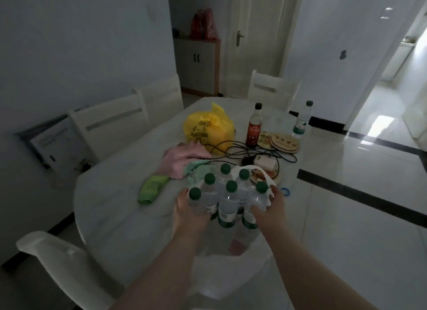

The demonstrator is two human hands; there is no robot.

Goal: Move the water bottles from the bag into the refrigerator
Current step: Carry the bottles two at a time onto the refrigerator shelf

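Pale marble-look table, pretty cluttered. Yellow plastic bag sits at the far end. To its right, a dark sauce bottle and a lone water bottle stand upright, with stacked round mats between them. Mid-table there's a tangled black cable and a white adapter. Left of centre lie a pink cloth and a green cloth.

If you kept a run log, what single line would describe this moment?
left hand: grips bottle cluster | right hand: grips bottle cluster | bag: below bottles | refrigerator: not in view
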